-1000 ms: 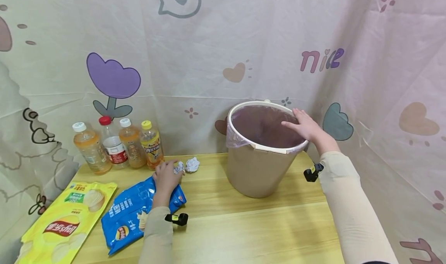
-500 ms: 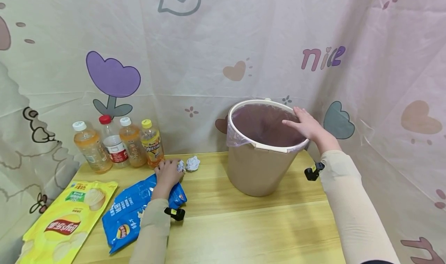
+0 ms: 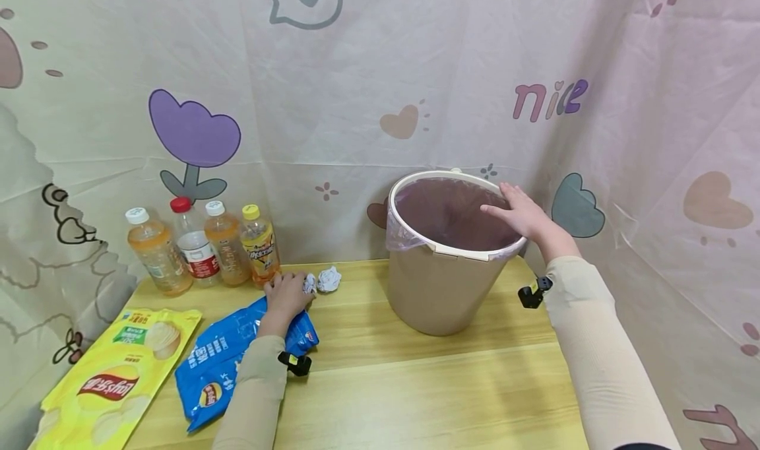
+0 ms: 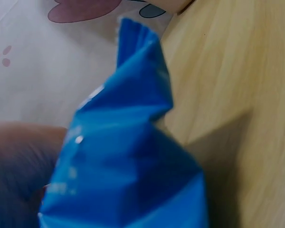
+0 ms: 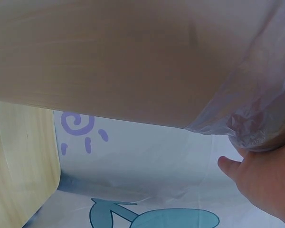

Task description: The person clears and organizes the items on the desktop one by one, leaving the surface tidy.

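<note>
In the head view, my left hand point(image 3: 287, 297) reaches over the far edge of a blue Lay's chip bag point(image 3: 222, 354), its fingers bent down beside a crumpled paper ball point(image 3: 309, 283). The bag hides those fingertips in the left wrist view, where its blue foil point(image 4: 128, 156) fills the middle; whether they pinch anything is unclear. A second paper ball point(image 3: 329, 279) lies just right. My right hand point(image 3: 525, 218) rests with extended fingers on the rim of a tan trash bin point(image 3: 439, 298), thumb over the opening. Its plastic liner point(image 5: 256, 114) folds over the rim in the right wrist view.
Several bottles stand at the back left, among them one with a red cap point(image 3: 198, 255) and one with a yellow cap point(image 3: 261, 249). A yellow Lay's bag point(image 3: 113, 377) lies at the table's left. A patterned cloth point(image 3: 332, 94) hangs behind the wooden table point(image 3: 415, 390).
My left forearm has swung slightly left, and the nearer paper ball has shifted a little to the right beside the fingers. The right hand stays on the bin rim.
</note>
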Demonstrator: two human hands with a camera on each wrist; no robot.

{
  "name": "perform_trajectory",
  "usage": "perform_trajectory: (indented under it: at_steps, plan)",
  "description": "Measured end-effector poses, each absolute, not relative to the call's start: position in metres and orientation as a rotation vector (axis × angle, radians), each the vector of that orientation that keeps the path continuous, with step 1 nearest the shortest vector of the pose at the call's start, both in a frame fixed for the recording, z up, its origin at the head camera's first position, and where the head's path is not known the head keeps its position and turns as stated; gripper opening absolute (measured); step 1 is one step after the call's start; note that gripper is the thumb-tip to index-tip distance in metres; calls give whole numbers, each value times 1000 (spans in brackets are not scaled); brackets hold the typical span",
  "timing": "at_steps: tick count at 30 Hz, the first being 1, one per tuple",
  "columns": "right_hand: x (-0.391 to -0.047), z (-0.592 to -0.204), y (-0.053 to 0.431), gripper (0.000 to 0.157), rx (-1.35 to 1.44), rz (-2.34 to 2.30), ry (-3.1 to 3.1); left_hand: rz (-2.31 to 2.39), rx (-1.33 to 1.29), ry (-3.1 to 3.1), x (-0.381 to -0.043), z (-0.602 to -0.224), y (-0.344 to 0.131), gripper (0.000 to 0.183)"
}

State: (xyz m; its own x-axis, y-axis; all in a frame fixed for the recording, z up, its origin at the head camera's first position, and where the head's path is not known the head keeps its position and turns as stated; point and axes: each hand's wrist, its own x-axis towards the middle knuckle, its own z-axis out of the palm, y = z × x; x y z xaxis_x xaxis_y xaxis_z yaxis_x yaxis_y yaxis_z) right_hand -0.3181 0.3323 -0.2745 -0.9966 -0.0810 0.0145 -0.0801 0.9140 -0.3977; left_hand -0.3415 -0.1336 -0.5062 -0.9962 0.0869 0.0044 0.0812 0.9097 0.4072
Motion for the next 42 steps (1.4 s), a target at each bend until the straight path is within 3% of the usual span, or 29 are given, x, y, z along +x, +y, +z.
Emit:
perform_trajectory:
  at_steps: [42]
  plan:
    - [-317, -275, 331, 91, -136, -622, 3074, 629, 408, 3359, -300, -458, -125, 51]
